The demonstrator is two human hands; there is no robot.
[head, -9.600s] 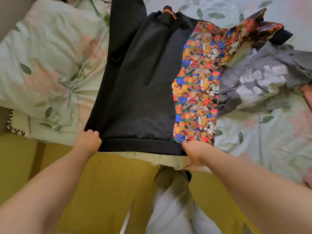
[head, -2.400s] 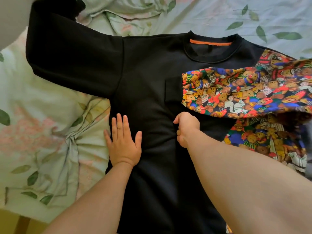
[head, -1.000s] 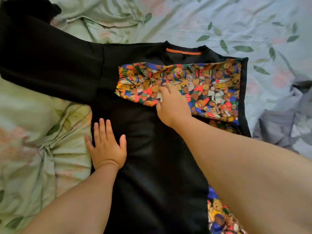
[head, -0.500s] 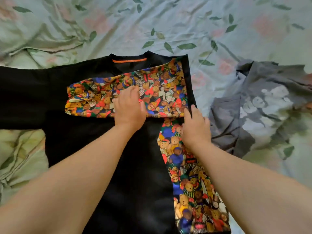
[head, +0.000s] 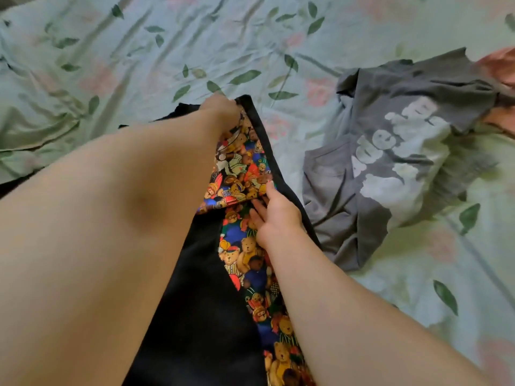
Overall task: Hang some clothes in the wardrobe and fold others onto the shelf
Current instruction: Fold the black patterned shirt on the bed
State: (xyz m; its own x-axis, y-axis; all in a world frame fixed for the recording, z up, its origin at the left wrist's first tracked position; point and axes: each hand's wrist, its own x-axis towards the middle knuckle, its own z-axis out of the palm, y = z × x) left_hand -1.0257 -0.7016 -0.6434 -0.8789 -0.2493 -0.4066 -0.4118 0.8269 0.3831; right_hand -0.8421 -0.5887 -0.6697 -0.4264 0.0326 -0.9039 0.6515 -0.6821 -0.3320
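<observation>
A black sweatshirt (head: 200, 302) with a teddy-bear print panel (head: 242, 254) lies on the bed, its printed sleeve folded across the chest. My left hand (head: 220, 107) reaches to the sweatshirt's top right corner by the black edge. It is blurred and its fingertips are hidden, so I cannot tell whether it grips the cloth. My right hand (head: 276, 215) lies on the printed panel near the right fold, fingers straight, pressing down. My left forearm hides most of the garment's left side.
A crumpled grey T-shirt (head: 390, 151) with white lettering lies just right of the sweatshirt. A pink-orange garment (head: 498, 62) shows at the far right edge. The bed carries a pale green floral sheet (head: 195, 45), wrinkled at the left.
My left hand has moved from the folded printed sleeve up to the sweatshirt's top right corner. My right hand stays on the printed side. The view has shifted closer and rightward.
</observation>
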